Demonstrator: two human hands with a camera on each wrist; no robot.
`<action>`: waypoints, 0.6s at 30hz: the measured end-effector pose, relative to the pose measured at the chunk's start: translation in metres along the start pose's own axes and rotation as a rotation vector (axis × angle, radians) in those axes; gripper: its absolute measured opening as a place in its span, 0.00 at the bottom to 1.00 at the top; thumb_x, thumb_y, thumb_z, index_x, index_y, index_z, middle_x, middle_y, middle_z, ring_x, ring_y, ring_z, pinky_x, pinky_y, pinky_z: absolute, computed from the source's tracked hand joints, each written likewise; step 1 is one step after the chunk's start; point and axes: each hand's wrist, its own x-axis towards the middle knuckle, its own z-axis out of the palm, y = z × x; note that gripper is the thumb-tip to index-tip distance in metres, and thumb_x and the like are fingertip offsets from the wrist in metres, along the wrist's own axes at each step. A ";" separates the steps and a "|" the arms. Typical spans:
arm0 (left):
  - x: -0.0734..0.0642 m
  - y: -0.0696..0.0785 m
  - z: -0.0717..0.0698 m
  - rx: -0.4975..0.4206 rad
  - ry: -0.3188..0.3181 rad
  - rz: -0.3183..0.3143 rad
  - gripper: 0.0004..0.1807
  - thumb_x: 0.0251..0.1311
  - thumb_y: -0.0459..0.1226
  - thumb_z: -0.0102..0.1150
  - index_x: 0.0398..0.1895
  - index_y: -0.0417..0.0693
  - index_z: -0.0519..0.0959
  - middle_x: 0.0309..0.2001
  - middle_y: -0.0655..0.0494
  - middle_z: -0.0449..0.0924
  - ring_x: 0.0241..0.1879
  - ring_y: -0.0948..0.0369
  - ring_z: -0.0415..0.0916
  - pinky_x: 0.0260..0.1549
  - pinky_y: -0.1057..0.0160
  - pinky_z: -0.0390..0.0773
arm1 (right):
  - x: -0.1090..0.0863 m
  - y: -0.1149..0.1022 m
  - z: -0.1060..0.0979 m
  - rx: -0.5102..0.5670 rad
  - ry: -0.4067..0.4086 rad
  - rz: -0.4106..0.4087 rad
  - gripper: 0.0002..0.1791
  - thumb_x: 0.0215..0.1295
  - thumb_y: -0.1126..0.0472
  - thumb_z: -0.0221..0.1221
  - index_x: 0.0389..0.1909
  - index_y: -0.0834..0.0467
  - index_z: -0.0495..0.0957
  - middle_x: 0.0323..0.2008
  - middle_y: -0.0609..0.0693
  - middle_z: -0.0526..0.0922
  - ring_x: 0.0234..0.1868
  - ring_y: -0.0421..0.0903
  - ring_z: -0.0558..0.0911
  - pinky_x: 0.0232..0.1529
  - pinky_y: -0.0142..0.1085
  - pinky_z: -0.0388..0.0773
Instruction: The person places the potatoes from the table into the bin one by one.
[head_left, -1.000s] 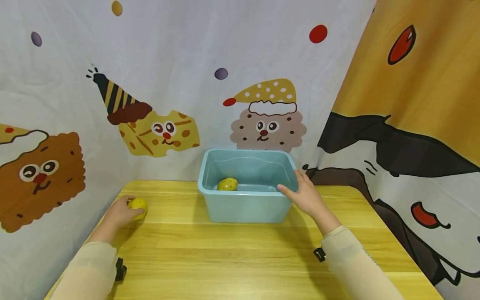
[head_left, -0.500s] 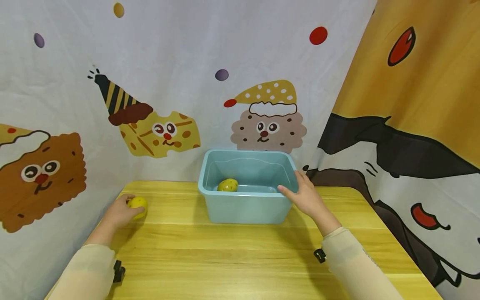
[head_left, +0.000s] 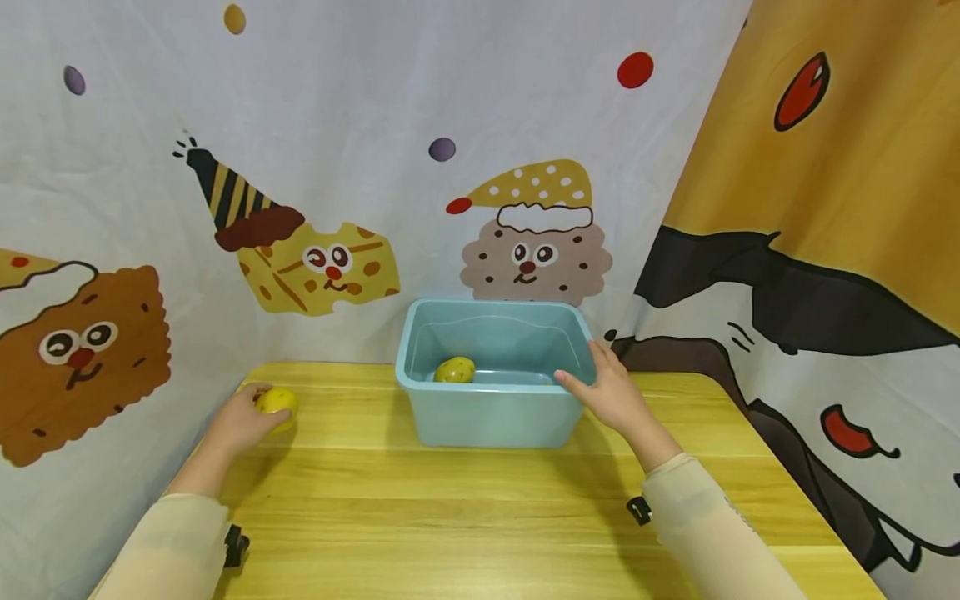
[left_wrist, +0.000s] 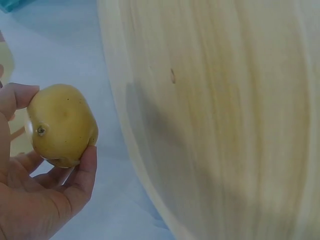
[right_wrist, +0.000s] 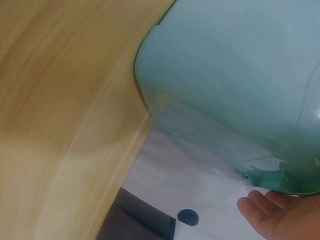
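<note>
My left hand [head_left: 242,418] grips a yellow potato [head_left: 278,407] between thumb and fingers, near the table's left edge. Close up in the left wrist view, the potato [left_wrist: 64,125] has smooth skin with small dark spots, and the fingers curl around its side. A light blue plastic bin [head_left: 487,417] stands at the back middle of the table. Inside it, at the left, lies another potato [head_left: 455,370]. My right hand [head_left: 617,392] holds the bin's front right corner, thumb over the rim. In the right wrist view, fingertips [right_wrist: 248,206] lie along the bin's outer wall.
The wooden table [head_left: 420,517] ends at a white curtain [head_left: 337,100] printed with cartoon figures behind the bin. At the right hangs a more colourful curtain [head_left: 847,192]. Small black clips [head_left: 639,510] show at both sleeves.
My left hand has shifted very slightly up with the potato, and the potato has turned a little in the fingers. The right hand and the bin stay in place.
</note>
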 end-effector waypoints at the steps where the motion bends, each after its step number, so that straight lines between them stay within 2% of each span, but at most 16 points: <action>1: 0.000 0.000 0.000 0.004 0.004 0.006 0.45 0.67 0.49 0.60 0.72 0.24 0.54 0.67 0.21 0.57 0.61 0.27 0.62 0.52 0.33 0.70 | 0.000 0.000 0.000 0.000 0.000 0.000 0.61 0.62 0.22 0.49 0.80 0.61 0.41 0.78 0.65 0.45 0.75 0.70 0.51 0.65 0.71 0.54; 11: 0.000 0.009 -0.003 0.012 0.033 0.027 0.46 0.66 0.51 0.59 0.72 0.27 0.55 0.64 0.23 0.62 0.53 0.34 0.70 0.43 0.41 0.75 | 0.000 0.000 -0.001 0.001 -0.003 0.004 0.61 0.62 0.22 0.49 0.80 0.61 0.41 0.78 0.65 0.45 0.75 0.70 0.51 0.66 0.71 0.54; 18: -0.003 0.021 -0.007 0.012 0.077 0.063 0.45 0.66 0.52 0.59 0.72 0.28 0.57 0.64 0.25 0.64 0.54 0.35 0.71 0.44 0.41 0.75 | 0.000 -0.002 -0.002 0.009 -0.003 0.003 0.61 0.62 0.22 0.49 0.80 0.62 0.42 0.78 0.65 0.45 0.75 0.70 0.50 0.65 0.71 0.54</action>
